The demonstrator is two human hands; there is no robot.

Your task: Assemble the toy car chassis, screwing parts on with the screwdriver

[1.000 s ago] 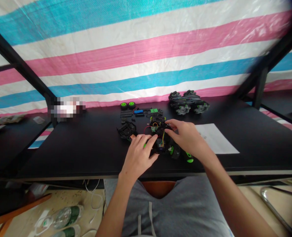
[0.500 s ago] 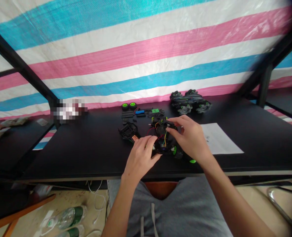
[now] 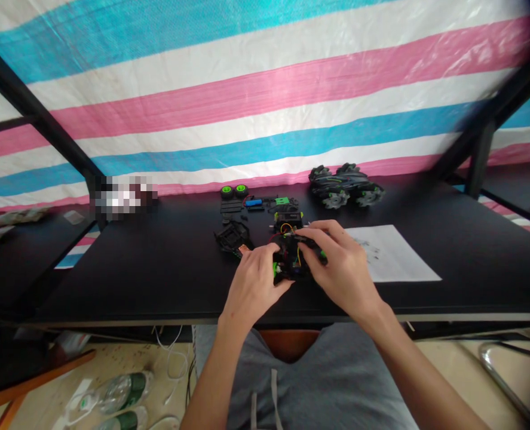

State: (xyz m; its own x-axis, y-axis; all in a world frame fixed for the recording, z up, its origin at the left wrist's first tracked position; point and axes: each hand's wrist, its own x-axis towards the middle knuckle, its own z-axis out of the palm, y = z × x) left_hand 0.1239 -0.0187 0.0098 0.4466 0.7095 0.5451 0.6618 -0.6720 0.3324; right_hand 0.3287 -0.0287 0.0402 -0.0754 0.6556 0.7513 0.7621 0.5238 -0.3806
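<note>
In front of me on the black table lies a toy car chassis (image 3: 291, 260), with red, yellow and green wires and green wheel hubs. My left hand (image 3: 256, 278) grips its left side, thumb at the near edge and fingers over the top. My right hand (image 3: 340, 257) is closed in a pinch over the chassis, on a small black plastic part (image 3: 307, 240) whose exact kind I cannot make out. Behind the fingertips stands a black gearbox-like block (image 3: 288, 221) with an axle end sticking out. The chassis's right side is mostly hidden by my right hand.
A black car frame (image 3: 234, 237) lies left of the chassis. Farther back are two green-hubbed wheels (image 3: 234, 191), a blue battery (image 3: 254, 203) and a green circuit board (image 3: 282, 202). A complete toy car (image 3: 346, 186) stands at the back right, with a printed sheet (image 3: 401, 254) nearer.
My right hand has come slightly nearer and lower over the chassis, so the block behind it shows more fully. The left hand keeps its grip almost in place.
</note>
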